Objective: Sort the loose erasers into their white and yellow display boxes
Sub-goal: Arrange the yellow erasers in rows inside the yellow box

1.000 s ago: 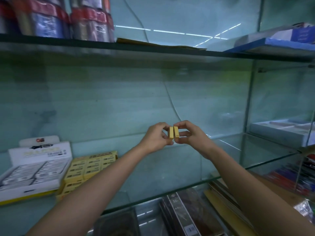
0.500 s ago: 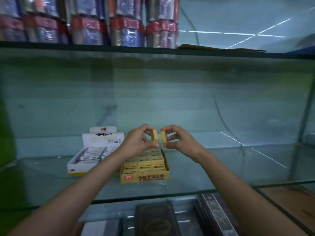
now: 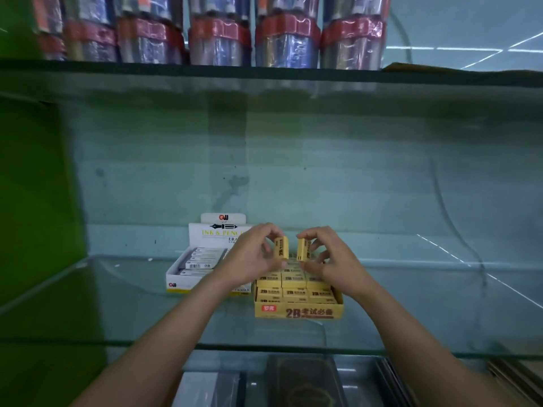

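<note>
Yellow erasers, one to each hand, were held up over the yellow display box (image 3: 298, 312) in the head view, the only view there was; the left hand (image 3: 252, 259) pinched the left yellow eraser (image 3: 281, 248) between thumb and curled fingers, and the right hand (image 3: 329, 257) pinched the right yellow eraser (image 3: 302, 249) the same way, the two erasers upright, side by side and a little apart; neither was yet in a box. The yellow display box stood on the glass shelf (image 3: 117, 304) just beside the white display box (image 3: 188, 277), the two apparently touching, and its rows of wrapped erasers looked nearly full; whether any slot stood open under the hands could not be told, since the hands hid the rear rows. The likeliest trouble, judged from this, was a poor fit: an eraser pushed into a crowded row might ride up on its neighbours or tip out over the low front wall; the grips were fingertip pinches only, so a slip could send an eraser skating across the smooth glass shelf, perhaps off its front edge toward the lower shelf (image 3: 293, 383); with the white box so close on the left, a careless drop from the left hand could also land among the wrong erasers. Wrapped bundles (image 3: 288, 39) on the upper shelf stood well apart from all this.
</note>
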`<state>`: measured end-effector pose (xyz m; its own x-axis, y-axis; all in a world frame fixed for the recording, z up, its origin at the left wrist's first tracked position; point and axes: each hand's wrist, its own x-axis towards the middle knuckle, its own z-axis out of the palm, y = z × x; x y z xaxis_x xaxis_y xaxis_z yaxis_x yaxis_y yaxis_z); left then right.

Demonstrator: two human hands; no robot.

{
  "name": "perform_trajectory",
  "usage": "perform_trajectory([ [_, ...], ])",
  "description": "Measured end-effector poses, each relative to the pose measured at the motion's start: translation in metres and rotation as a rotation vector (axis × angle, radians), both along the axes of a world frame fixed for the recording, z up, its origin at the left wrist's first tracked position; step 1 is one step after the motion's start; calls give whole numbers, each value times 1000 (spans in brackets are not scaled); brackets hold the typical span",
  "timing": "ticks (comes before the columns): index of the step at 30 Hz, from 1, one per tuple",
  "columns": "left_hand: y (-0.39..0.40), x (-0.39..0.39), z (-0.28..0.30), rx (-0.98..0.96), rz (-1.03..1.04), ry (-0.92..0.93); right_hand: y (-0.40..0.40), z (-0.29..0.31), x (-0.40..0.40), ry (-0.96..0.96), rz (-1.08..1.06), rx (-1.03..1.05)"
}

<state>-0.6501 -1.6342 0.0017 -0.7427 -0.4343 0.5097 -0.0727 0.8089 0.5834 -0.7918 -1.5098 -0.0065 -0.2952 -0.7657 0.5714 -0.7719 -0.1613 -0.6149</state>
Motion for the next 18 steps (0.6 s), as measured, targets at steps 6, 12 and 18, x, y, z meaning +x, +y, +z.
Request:
perform_trajectory([
  [6, -1, 0, -6, -130, 19, -50, 5, -3, 0, 92, -31, 22],
  [12, 0, 2, -7, -148, 32, -37, 4, -5, 0, 93, -48, 74],
  [18, -3, 0, -7, -150, 20, -72, 4, -4, 1, 68, -71, 134],
])
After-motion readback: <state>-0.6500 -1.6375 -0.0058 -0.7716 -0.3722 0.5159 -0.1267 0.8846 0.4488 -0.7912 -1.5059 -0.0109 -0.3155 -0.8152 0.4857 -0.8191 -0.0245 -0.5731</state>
